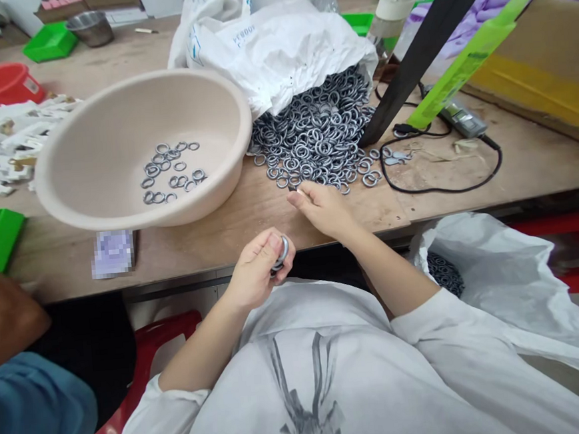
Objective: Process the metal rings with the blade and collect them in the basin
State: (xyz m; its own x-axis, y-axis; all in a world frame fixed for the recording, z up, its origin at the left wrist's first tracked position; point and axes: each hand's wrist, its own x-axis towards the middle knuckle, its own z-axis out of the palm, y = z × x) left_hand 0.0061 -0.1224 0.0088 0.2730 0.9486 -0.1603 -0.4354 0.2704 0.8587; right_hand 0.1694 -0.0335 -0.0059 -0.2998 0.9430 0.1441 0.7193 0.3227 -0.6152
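Some grey rings point(285, 249) sit clasped in the left hand point(260, 266) by the near edge of a wooden table point(187, 252).

Thumb and fingers close around them; the right hand point(321, 208) is curled, thumb to forefinger, a dark tip point(292, 188) at its fingertips, though whether it grips anything cannot be told. Just beyond those fingers, toward the table's far edge, lies a heap of rings point(313, 135), the right hand nearer it; smooth and round, they have no long axis. Behind, they spill from a crinkled white sack point(281, 50). Left of the heap, a smooth beige basin point(111, 111) holds loose rings point(162, 149).
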